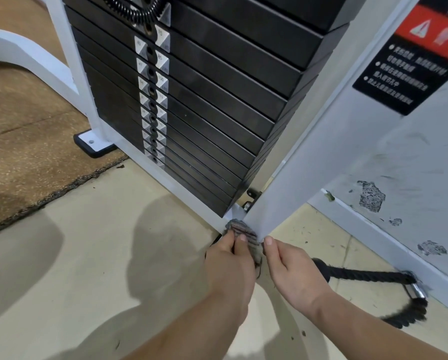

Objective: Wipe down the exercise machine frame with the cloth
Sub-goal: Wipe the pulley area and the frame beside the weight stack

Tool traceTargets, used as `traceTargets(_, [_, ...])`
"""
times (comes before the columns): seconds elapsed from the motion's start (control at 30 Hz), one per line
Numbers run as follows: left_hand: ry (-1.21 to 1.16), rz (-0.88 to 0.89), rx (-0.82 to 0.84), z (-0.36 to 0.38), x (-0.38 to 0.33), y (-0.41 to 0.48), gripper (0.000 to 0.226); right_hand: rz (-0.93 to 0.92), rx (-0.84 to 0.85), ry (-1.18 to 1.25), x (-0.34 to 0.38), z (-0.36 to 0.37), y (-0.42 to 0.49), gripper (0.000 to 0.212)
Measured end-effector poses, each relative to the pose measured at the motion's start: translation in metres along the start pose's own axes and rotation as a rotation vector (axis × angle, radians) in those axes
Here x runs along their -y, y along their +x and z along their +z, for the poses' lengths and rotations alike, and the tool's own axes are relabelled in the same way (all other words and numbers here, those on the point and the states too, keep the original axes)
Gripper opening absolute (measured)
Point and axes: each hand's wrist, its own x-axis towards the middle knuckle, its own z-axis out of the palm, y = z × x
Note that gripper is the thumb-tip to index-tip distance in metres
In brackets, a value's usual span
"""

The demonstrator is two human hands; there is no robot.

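Note:
The white machine frame (303, 162) rises from the floor as a wide upright post, with a black weight stack (204, 105) behind it. A grey striped cloth (243, 231) is pressed against the foot of that post, low at its front corner. My left hand (230, 266) grips the cloth from below, thumb on top. My right hand (287, 268) pinches the cloth's right edge against the post with thumb and fingers.
A black rope handle (368, 275) with a metal end lies on the floor to the right, by a scuffed white wall (412, 178). A warning label (409, 61) hangs on the wall. Brown mat (30, 141) covers the floor at left; a frame foot (93, 145) rests there.

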Motion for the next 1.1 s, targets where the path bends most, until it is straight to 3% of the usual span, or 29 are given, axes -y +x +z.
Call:
traceTargets(0.17, [0.064,0.216,0.088,-0.011,-0.001,-0.010,0.026,0.010,0.000,0.010,-0.001,-0.004,-0.001,0.054])
traceTargets(0.3, [0.112,0.003,-0.068,-0.016,0.006,0.021,0.024,0.124,-0.028,0.108,0.003,-0.003,-0.004,0.069])
traceTargets(0.4, [0.018,-0.116,-0.069,0.000,-0.013,0.014,0.027,0.250,-0.055,0.320,0.013,0.002,-0.008,0.070])
traceTargets(0.57, [-0.133,-0.016,0.088,0.003,-0.058,-0.041,0.024,0.386,-0.124,0.690,0.048,-0.012,-0.026,0.056])
traceTargets(0.67, [-0.183,-0.003,0.054,0.000,-0.059,-0.039,0.027,0.355,-0.182,0.759,0.057,-0.023,-0.034,0.054])
traceTargets(0.83, [-0.233,-0.139,-0.045,0.005,-0.054,-0.015,0.025,0.221,-0.295,0.678,0.068,-0.031,-0.033,0.054])
traceTargets(0.97, [-0.261,-0.231,-0.090,0.015,-0.080,-0.027,0.025,0.085,-0.383,0.669,0.079,-0.056,-0.047,0.069])
traceTargets(1.03, [-0.226,-0.148,-0.062,0.015,-0.097,-0.040,0.022,-0.012,-0.439,0.718,0.093,-0.073,-0.050,0.075])
traceTargets(1.1, [-0.156,-0.048,-0.007,0.011,-0.117,-0.049,0.021,-0.021,-0.486,0.829,0.107,-0.087,-0.044,0.067])
